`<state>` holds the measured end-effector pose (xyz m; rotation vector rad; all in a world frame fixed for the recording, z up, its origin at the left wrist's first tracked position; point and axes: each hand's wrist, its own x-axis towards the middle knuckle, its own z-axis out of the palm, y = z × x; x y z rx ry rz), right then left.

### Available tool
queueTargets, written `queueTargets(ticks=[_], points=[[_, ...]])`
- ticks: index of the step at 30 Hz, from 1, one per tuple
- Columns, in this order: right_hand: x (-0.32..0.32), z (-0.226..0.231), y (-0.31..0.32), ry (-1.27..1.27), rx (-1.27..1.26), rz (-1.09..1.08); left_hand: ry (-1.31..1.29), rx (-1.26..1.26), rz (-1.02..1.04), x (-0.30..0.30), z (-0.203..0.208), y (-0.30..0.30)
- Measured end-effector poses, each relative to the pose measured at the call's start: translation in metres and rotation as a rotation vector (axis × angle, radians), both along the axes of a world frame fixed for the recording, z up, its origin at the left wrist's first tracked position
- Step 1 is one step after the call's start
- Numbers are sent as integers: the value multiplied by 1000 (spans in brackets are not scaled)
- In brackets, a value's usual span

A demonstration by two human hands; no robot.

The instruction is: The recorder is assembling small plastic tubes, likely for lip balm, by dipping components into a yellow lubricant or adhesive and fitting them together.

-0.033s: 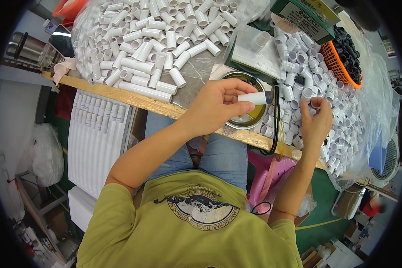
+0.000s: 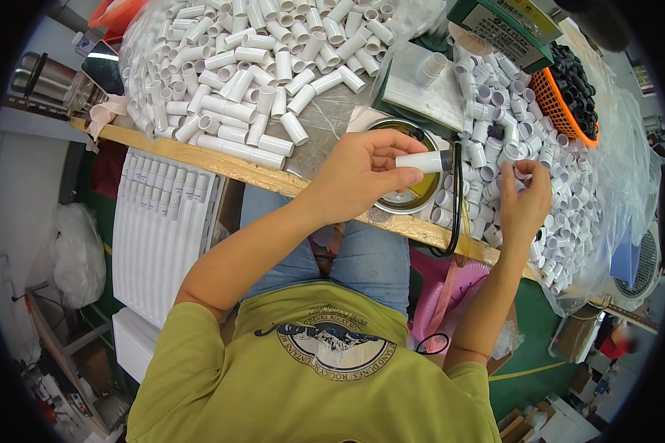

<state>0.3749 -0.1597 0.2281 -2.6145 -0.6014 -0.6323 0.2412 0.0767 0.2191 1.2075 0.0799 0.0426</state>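
Note:
Between the thumb and fingers of my left hand (image 2: 351,177) is a white plastic tube (image 2: 415,162) with a black end pointing right. It is held above a round metal dish (image 2: 423,204) with something yellowish inside. My right hand (image 2: 526,205) hovers at the heap of short white plastic sleeves (image 2: 561,177). Its thumb and fingers are curled but apart, and nothing shows between them. The thumb tip is close to one white sleeve (image 2: 508,153); whether they touch is unclear.
Many longer white tubes (image 2: 282,66) cover the table's left side. Beyond the sleeves sits an orange basket (image 2: 561,107) of black parts. Black cables (image 2: 457,199) hang over the wooden table edge (image 2: 262,174). A green box (image 2: 499,29) stands at the back; white trays (image 2: 162,244) stand left.
My right hand has shifted slightly to the right. The left hand and its tube have moved a hair to the right.

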Motion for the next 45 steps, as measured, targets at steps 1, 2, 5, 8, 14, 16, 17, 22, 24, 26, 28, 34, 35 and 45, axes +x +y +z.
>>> queueTargets(ticks=[1, 2, 5, 8, 14, 16, 17, 22, 24, 26, 28, 34, 35, 45], points=[[0, 2, 3, -1, 3, 1, -2, 9, -2, 2, 1, -1], [-1, 4, 6, -4, -8, 17, -5, 16, -4, 3, 2, -1], [1, 0, 10, -36, -57, 55, -23, 17, 17, 5, 1, -3], [-2, 2, 14, -11, -52, 59, -28, 7, 35, 8, 3, -2], [-33, 22, 43, -138, 63, 403, -106, 195, 37, 19, 1, -5], [-41, 26, 55, -44, 34, 537, -174, 454, 90, 18, 9, -4], [-40, 27, 59, -81, 8, 576, -241, 711, 143, 17, 13, -3], [-24, 23, 79, -62, 49, 691, -361, 873, 223, 29, 19, 5], [-5, 20, 89, 224, 160, 478, -221, 687, 181, 49, 18, 14], [24, 11, 101, 231, 151, 415, -457, 994, 631, 93, -11, 21], [39, 5, 117, 243, 146, 369, -428, 1002, 591, 128, -31, 34], [35, 6, 125, 329, 234, 398, -202, 899, 313, 124, -10, 51], [31, 8, 120, 307, 217, 395, -207, 889, 368, 118, -8, 50], [-40, 38, 115, 391, 230, 579, -219, 68, 137, 50, 17, 32]])
